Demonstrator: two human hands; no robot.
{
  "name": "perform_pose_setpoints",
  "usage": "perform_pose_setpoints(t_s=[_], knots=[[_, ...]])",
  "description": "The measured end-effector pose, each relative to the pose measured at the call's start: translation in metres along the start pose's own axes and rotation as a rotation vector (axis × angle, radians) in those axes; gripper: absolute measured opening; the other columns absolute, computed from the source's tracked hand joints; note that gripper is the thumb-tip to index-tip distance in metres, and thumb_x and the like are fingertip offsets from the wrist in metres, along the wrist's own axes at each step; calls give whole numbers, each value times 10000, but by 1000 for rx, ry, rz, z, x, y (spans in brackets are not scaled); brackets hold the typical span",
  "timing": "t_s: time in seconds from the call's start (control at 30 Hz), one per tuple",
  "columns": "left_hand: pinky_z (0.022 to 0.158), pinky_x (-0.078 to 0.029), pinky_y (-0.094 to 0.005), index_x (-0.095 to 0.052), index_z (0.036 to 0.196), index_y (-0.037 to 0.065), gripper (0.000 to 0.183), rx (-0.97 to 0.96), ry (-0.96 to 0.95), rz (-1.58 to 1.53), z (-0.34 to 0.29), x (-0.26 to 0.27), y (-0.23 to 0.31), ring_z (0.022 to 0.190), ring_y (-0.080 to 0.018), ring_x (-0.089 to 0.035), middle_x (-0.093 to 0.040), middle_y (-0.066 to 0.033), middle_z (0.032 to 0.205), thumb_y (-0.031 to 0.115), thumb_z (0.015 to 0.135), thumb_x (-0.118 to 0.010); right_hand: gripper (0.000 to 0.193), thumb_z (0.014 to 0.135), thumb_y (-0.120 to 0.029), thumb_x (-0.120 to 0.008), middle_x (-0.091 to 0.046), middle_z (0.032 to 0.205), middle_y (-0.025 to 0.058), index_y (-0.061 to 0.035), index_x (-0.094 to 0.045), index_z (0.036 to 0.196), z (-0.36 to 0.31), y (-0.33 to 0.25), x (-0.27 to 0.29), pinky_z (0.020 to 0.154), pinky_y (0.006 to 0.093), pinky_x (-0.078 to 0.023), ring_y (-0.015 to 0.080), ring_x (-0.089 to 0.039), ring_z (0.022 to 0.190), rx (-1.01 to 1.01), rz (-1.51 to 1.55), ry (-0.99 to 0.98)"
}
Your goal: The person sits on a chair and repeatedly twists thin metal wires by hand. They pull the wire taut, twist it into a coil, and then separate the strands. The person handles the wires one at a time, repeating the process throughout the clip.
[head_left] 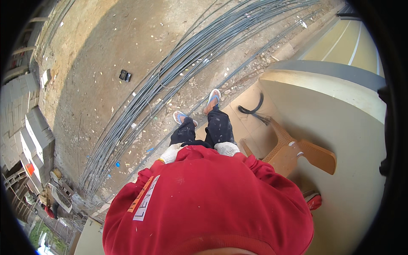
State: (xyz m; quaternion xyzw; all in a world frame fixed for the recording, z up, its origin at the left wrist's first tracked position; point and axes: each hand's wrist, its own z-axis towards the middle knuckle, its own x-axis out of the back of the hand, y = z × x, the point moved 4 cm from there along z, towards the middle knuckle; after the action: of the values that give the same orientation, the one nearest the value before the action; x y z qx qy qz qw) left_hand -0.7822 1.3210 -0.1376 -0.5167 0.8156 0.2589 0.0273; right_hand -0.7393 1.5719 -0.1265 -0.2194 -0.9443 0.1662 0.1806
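Both hands wear white knit gloves and rest low against the person's own body. The left hand (171,154) lies on the left thigh of the dark trousers (204,131), its fingers curled loosely downward and holding nothing that shows. The right hand (226,148) sits on the right thigh just below the hem of the red sweatshirt (212,199); whether its fingers are together or apart cannot be told, since only the back of the glove shows.

Nearest to the hands, beyond the knees, are the feet in blue-strapped sandals (211,101), and just past them runs the bundle of long steel rods (170,80). The rods lie on the dirt ground (106,51), ahead of and to the left of the hands, their long axis sweeping from the lower left up to the upper right of the view (the curve is partly the lens). The left hand is the nearer of the two to the bundle, though neither touches it.

To the right, close beside the right hand, stands an orange plastic chair (297,153) on a pale paved floor (348,127), with a dark strap or cord (254,109) lying near its front. Stacked grey blocks (36,136) stand far off at the left.
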Motion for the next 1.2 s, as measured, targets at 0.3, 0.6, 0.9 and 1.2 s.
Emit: perform_pose_setpoints(t_s=[0.3, 0.6, 0.9, 1.2], knots=[[825, -527, -316, -571, 1315, -16, 566, 127, -155, 676, 192, 124, -72, 929, -204, -704, -710, -149, 1147, 253, 826, -662, 609, 781, -466, -788, -663, 1134, 168, -6, -647, 1155, 186, 84, 41, 935, 420, -498, 341, -624, 1076, -160, -20, 889], [758, -535, -441, -626, 1123, 57, 445, -257, 173, 928, 321, 240, -96, 861, -371, -684, -686, -206, 939, 336, 806, -767, 659, 696, -457, -810, -634, 1186, 230, -19, -656, 1164, 328, 119, 50, 918, 479, -513, 433, -620, 1072, 473, -330, 118], [757, -488, -249, -607, 1231, -4, 433, -240, 63, 340, 309, 232, -145, 829, -81, -608, -642, -13, 862, 128, 841, -740, 600, 678, -373, -820, -625, 1206, 225, -29, -661, 1144, 320, 167, 23, 956, 470, -495, 415, -623, 1078, 479, -553, 442], [771, -469, -220, -606, 1168, -41, 321, -288, 163, 546, 269, 180, -208, 822, -59, -566, -619, 0, 850, 94, 881, -652, 602, 846, -230, -694, -646, 1199, 224, 36, -513, 1355, 259, 266, -45, 979, 416, -478, 364, -638, 1100, 668, -203, 1067]])
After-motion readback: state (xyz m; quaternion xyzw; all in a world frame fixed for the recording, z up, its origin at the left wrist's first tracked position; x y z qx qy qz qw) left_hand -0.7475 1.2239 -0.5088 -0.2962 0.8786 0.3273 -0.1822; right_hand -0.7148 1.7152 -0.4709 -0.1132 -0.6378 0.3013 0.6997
